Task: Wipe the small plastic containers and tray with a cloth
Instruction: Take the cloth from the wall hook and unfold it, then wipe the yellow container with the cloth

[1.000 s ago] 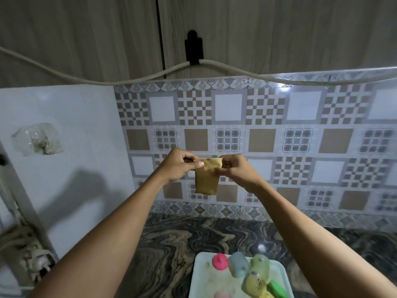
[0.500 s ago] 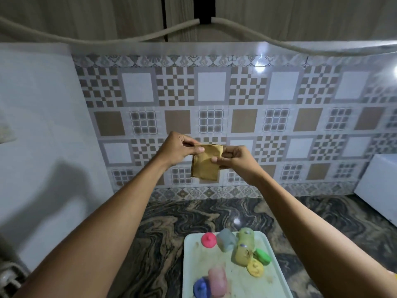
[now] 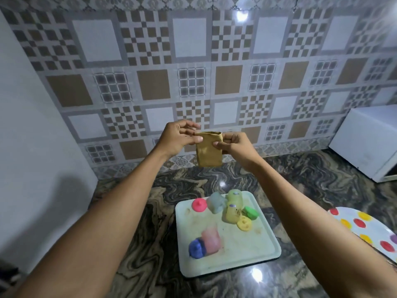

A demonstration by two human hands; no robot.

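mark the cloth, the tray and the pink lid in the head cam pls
cloth (image 3: 209,151), head view, middle of the hanging folded face.
tray (image 3: 242,252), head view, bare floor toward its near right.
pink lid (image 3: 199,205), head view, domed top at the knob.

Legible text, labels, brands, numbers, signs: none could be read.
Yellow container (image 3: 231,215) on the tray (image 3: 247,257): bore dark marks on its side, too blurred to tell as letters or a picture.
White appliance (image 3: 365,143) at the right: showed a faint mark on its front, too small to make out.
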